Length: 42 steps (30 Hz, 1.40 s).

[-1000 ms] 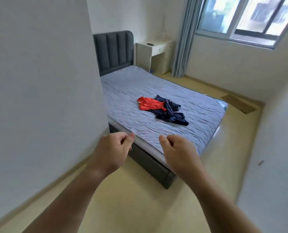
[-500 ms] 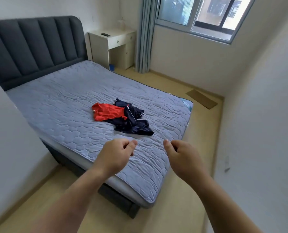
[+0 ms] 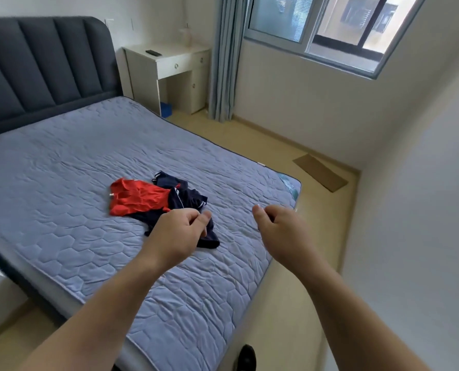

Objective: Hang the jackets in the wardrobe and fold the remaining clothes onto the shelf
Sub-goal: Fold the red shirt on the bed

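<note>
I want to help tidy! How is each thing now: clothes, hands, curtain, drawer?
Red garment: crumpled, unfolded.
Navy garment: crumpled, touching the red one.
Left hand: fingers curled, holding nothing.
Right hand: fingers curled, holding nothing.
Curtain: bunched aside.
Drawer: closed.

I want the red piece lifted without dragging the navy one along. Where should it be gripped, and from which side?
Probably pinch the red garment at its free left edge, coming in from the left with the left hand. Its right edge meets the navy garment, so gripping there would likely drag both.
</note>
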Each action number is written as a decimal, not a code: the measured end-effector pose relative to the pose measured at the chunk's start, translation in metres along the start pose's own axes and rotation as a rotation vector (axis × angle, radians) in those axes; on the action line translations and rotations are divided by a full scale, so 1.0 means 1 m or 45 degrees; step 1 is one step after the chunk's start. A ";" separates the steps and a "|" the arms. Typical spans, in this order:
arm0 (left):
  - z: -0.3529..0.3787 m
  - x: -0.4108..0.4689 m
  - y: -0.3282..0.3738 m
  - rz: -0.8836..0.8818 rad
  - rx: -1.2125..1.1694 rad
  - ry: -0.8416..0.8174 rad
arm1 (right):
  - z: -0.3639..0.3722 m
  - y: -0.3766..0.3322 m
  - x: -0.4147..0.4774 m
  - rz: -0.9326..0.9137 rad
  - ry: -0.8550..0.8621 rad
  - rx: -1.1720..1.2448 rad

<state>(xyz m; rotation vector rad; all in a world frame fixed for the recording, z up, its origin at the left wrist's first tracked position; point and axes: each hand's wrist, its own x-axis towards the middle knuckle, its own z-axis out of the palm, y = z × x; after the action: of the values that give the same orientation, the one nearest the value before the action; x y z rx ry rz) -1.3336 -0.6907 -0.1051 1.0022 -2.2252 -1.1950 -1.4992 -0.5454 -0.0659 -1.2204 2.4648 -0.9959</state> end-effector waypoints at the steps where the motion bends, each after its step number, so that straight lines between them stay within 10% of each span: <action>1: 0.013 0.014 0.004 -0.032 -0.011 0.033 | -0.007 0.010 0.019 -0.012 -0.029 -0.011; 27: 0.075 0.220 -0.100 -0.929 -0.025 0.367 | 0.122 0.078 0.343 -0.171 -0.925 -0.194; 42: 0.218 0.394 -0.364 -1.339 -0.161 0.469 | 0.431 0.248 0.477 -0.096 -1.285 -0.226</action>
<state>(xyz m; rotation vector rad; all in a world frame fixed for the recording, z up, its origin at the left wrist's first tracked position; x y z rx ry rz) -1.5872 -1.0077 -0.5181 2.2349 -1.2693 -1.3228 -1.7563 -1.0114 -0.5038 -1.3937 1.7082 -0.0675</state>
